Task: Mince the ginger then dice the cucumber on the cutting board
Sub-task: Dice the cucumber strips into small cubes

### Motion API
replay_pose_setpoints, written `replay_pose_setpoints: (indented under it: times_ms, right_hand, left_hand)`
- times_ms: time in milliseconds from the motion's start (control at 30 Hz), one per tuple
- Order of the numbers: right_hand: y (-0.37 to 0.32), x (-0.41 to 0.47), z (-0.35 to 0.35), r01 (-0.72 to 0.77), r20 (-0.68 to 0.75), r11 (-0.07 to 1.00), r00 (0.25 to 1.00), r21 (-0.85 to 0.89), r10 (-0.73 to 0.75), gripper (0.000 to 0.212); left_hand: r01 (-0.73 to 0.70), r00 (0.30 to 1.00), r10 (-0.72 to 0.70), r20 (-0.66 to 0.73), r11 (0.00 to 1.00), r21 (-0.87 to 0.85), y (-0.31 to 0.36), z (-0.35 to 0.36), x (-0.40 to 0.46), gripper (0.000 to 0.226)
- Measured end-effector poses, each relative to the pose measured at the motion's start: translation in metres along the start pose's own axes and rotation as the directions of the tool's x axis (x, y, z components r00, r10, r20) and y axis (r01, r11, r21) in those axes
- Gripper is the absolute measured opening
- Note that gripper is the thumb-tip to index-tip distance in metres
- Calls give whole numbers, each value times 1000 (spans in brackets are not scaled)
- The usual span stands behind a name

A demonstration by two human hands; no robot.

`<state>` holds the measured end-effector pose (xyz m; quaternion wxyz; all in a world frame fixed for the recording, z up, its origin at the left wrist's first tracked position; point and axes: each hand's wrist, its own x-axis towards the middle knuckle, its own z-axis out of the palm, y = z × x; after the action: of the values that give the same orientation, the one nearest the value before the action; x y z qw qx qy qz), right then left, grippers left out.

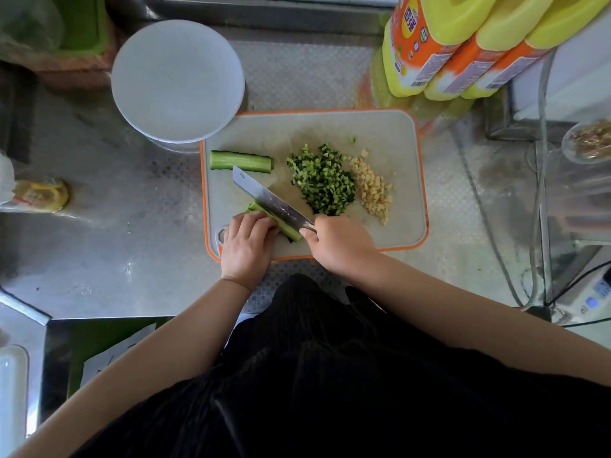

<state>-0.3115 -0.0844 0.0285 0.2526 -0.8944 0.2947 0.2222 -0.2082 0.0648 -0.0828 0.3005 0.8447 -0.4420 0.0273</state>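
Orange-rimmed board (pixel 396 133) lies on a steel counter (pixel 115 226). Near its front edge the left hand (pixel 246 244) presses curled fingers on a cucumber strip (pixel 291 231). The right hand (pixel 337 242) grips the knife (pixel 264 196), blade resting across this strip. Another cucumber piece (pixel 241 160) lies by the left edge. Diced cucumber (pixel 322 181) and minced ginger (pixel 372 190) sit side by side toward the right. A white bowl (pixel 178 81) overlaps the far left corner.

I see soft daylight, pale glare on the steel counter (pixel 109 233), faint shadows, wide-angle bending at the edges, corners blurred, centre fairly sharp.
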Motion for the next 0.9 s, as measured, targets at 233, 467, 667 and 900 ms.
replay_pose_setpoints:
  times_ms: [233,467,667,900]
  right_hand:
    - [-3,1,5,-31,71,999,997,-28,33,35]
    - [-4,8,1,-40,127,999,991,-21,42,37]
    - [-12,10,14,-79,132,997,988,-14,80,23]
    - [3,16,7,-129,122,979,986,157,111,39]
  left_hand:
    - [20,1000,-19,4,1000,-23,2,0,3,19]
    - [14,1000,-14,1,995,-96,-1,1,6,13]
    - [32,999,-31,14,993,-116,-1,0,6,11]
    - [-7,1000,8,10,996,-86,-2,0,3,13]
